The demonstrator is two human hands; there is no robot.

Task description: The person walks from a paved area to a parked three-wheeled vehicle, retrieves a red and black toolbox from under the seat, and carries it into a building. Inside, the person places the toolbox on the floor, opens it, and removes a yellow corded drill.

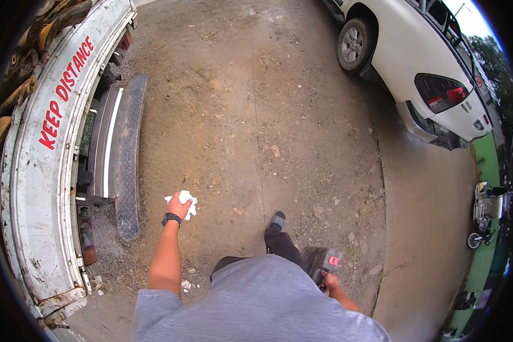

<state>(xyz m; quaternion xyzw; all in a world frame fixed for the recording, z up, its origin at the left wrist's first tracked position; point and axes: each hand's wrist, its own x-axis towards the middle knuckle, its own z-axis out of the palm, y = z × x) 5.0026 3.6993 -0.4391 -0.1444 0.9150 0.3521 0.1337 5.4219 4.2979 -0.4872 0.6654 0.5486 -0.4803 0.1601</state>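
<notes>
My left hand [179, 207] reaches out to the left, fingers closed around a crumpled white cloth or paper [187, 198]; I cannot tell which. A black watch [171, 219] sits on that wrist. Low on the right, my right hand [330, 281] grips a dark hard carrying case [318, 260] with a red latch. The case hangs beside my right leg, and its inside is hidden. One foot in a grey and black slipper [278, 219] is stepping forward on the ground.
At the left stands a truck's white tailgate [40, 188] with red lettering and a dark metal step bumper [130, 159]; logs [23, 80] lie above. A white pickup [422, 57] is parked ahead right. A motorcycle [483, 231] stands far right. Stony dirt [222, 114] meets concrete [427, 228].
</notes>
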